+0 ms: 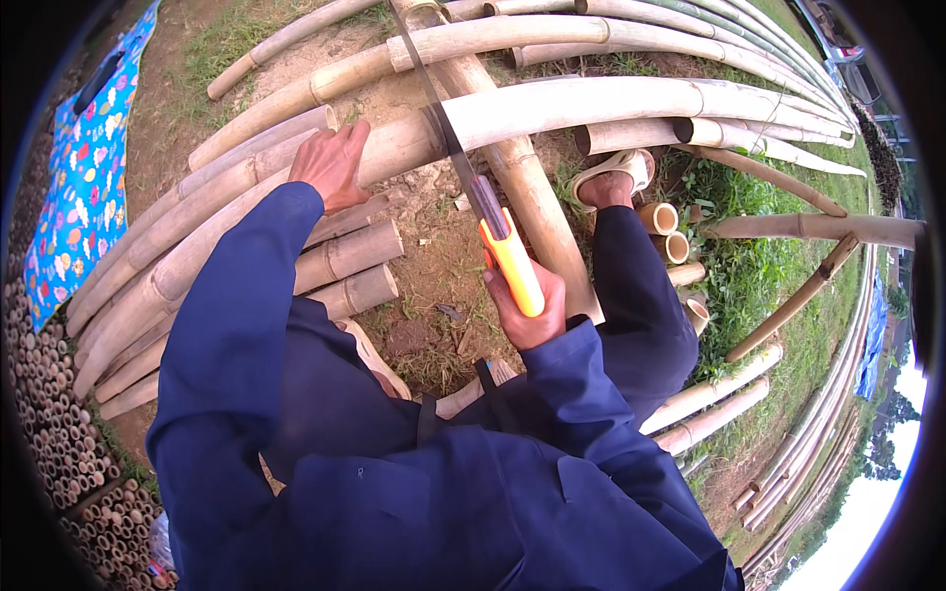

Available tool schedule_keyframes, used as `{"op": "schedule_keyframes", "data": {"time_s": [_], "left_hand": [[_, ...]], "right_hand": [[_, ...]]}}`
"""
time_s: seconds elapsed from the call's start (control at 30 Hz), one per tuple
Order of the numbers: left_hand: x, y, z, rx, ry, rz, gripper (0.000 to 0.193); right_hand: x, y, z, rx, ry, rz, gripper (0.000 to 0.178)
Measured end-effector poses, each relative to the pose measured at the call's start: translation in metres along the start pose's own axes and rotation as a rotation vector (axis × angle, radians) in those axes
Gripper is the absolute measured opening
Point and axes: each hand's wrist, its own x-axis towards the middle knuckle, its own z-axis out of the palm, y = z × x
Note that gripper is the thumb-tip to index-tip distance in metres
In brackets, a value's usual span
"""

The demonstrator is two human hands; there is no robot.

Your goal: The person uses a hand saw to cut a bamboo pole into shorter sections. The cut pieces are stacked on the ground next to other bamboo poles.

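A long, thick bamboo pole (581,101) runs from the lower left to the upper right in front of me. My left hand (333,165) grips it from above, left of the saw. In my right hand (533,303) is the yellow handle of a handsaw (512,264). The saw's long, thin blade points away from me and crosses the pole just right of my left hand. How deep the blade sits in the bamboo I cannot tell. Beneath the pole, a bamboo crosspiece (539,202) slants from far to near.
Further bamboo poles (473,37) lie beyond. Short cut pieces (345,251) rest near my left knee. My sandalled foot (613,180) is by the crosspiece, beside bamboo ends (658,217). At far left are a blue patterned cloth (89,163) and stacked bamboo tubes (54,404).
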Motion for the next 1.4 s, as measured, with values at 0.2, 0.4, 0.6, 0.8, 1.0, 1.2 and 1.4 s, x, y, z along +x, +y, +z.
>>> {"op": "schedule_keyframes", "data": {"time_s": [0.2, 0.4, 0.6, 0.8, 1.0, 1.2, 1.4], "left_hand": [[0.006, 0.008, -0.006, 0.088, -0.134, -0.149, 0.096], [0.006, 0.045, -0.048, 0.220, -0.210, -0.297, 0.119], [0.026, 0.040, -0.070, 0.156, -0.276, -0.304, 0.112], [0.018, 0.002, -0.037, 0.091, -0.342, -0.177, 0.102], [0.010, -0.011, -0.027, -0.123, -0.354, -0.058, 0.089], [0.001, -0.020, -0.007, -0.198, -0.149, 0.019, 0.084], [0.002, -0.010, -0.012, -0.129, -0.135, -0.031, 0.088]], "right_hand": [[-0.001, -0.005, -0.006, -0.031, -0.130, -0.004, 0.018], [0.006, -0.004, -0.009, -0.023, -0.152, -0.170, 0.024], [0.006, -0.003, -0.005, -0.046, -0.090, -0.161, 0.026], [-0.001, -0.019, -0.001, -0.073, -0.101, -0.052, 0.026], [-0.003, -0.022, -0.022, -0.138, -0.242, 0.092, 0.017], [-0.007, -0.041, -0.026, -0.207, -0.241, 0.154, 0.014], [-0.012, -0.019, -0.016, -0.143, -0.096, 0.138, 0.017]]}}
